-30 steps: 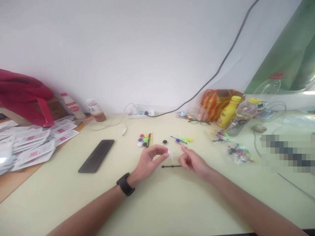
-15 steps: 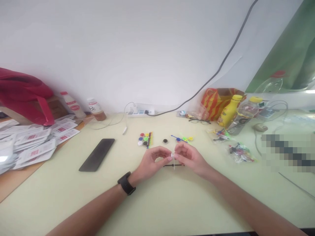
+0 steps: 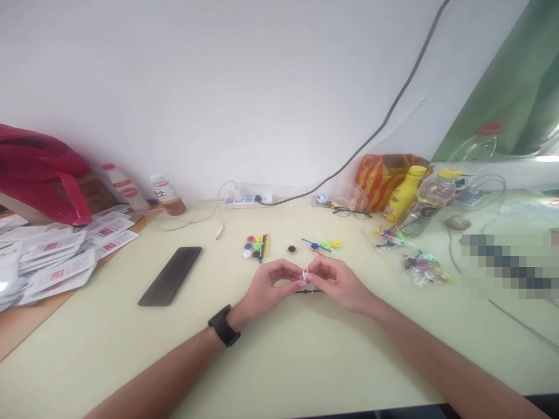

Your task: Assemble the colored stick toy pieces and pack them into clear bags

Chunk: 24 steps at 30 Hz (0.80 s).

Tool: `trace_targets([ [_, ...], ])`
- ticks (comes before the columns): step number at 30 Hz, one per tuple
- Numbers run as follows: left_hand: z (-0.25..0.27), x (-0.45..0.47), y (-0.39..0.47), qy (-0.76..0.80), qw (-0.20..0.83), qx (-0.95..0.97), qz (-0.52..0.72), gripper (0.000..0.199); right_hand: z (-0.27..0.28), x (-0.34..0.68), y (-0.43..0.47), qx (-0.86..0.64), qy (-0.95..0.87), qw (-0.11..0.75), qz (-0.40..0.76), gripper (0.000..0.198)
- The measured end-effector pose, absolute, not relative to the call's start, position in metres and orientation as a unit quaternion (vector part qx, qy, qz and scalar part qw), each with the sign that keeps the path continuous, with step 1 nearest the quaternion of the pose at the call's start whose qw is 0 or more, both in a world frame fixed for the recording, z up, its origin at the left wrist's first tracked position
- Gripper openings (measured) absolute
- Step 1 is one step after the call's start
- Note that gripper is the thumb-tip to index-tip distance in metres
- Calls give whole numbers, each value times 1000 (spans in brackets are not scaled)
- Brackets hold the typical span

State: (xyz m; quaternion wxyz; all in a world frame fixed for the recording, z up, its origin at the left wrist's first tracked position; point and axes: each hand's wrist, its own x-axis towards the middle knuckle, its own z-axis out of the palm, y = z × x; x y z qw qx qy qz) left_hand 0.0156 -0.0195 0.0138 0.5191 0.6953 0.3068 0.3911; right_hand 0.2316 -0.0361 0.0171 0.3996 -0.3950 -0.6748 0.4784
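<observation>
My left hand point(image 3: 274, 284) and my right hand point(image 3: 339, 284) meet over the table, fingertips pinched around a small white plastic piece point(image 3: 305, 274). This piece has a rounded part and a thin strip standing upright; the fingertips partly cover it. Just beneath them lies a thin black arrow-like strip point(image 3: 305, 291). Beyond the hands sits a black disc point(image 3: 292, 249). To its right are a blue arrow with a round hub point(image 3: 315, 247) and yellow-green pieces point(image 3: 328, 245), with a red strip partly behind my right hand. Several coloured discs point(image 3: 250, 247) lie left, beside coloured strips point(image 3: 265, 248).
A black phone point(image 3: 170, 276) lies to the left, near a heap of white packets point(image 3: 61, 250). Small bags of coloured parts point(image 3: 421, 267) are at right. Bottles point(image 3: 406, 195), glasses point(image 3: 351, 213) and a power strip point(image 3: 244, 201) line the back.
My right hand has come slightly closer to the left. The white piece's strip has turned from nearly upright to a slight tilt. The view has shifted a little.
</observation>
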Motion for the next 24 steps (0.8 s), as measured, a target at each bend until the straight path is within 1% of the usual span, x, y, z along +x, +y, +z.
trace_targets([
  [2, 14, 15, -20, 315, 485, 719, 386, 38, 17, 234, -34, -396, -684, 402, 463, 28],
  [4, 14, 12, -20, 328, 420, 762, 369, 54, 15, 238, -30, -407, -688, 413, 436, 27],
  [5, 14, 10, -19, 332, 381, 787, 353, 56, 14, 241, -28, -418, -686, 421, 421, 27],
  [7, 13, 7, -18, 325, 315, 836, 310, 48, 13, 246, -23, -444, -675, 439, 393, 28],
  [9, 11, 4, -16, 308, 279, 867, 274, 36, 13, 253, -19, -467, -668, 456, 358, 30],
  [12, 8, 2, -13, 294, 277, 876, 262, 18, 16, 268, -12, -505, -669, 475, 268, 29],
  [14, 6, 2, -12, 292, 287, 872, 268, 11, 20, 281, -6, -535, -666, 481, 198, 27],
  [19, 6, 2, -12, 301, 297, 868, 260, 12, 28, 321, 11, -603, -638, 470, 88, 20],
  [24, 8, 2, -14, 317, 279, 874, 239, 20, 30, 342, 16, -628, -631, 455, 23, 16],
])
